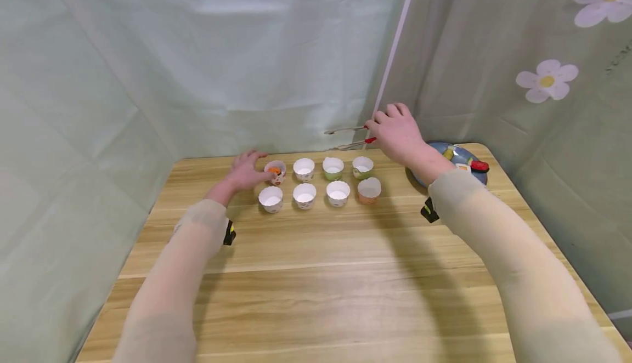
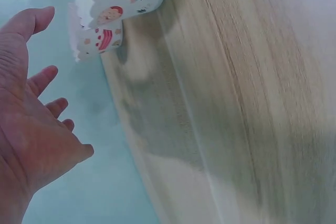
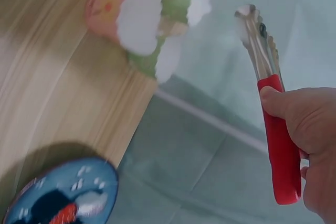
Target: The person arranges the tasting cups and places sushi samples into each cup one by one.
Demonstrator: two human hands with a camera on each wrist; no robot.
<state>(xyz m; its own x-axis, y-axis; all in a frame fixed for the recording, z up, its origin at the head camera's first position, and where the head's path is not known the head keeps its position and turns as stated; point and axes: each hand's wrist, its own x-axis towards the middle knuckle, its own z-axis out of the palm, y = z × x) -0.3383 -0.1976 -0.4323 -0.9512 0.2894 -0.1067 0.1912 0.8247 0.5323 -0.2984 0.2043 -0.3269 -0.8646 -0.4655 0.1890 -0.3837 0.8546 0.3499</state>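
Note:
In the head view my left hand is beside the far-left paper baking cup, thumb and fingers spread around its near-left side. An orange piece sits inside that cup. The left wrist view shows the palm with fingers apart, near two patterned cups. My right hand grips red-handled metal tongs above the back right of the table. The tongs point left, raised over the back row of cups, their two arms apart and nothing between the tips.
More baking cups, white, green and orange, stand in two rows. At the right back lies a blue plate with several toy-like food pieces, including a red one. Curtains hang behind the wooden table.

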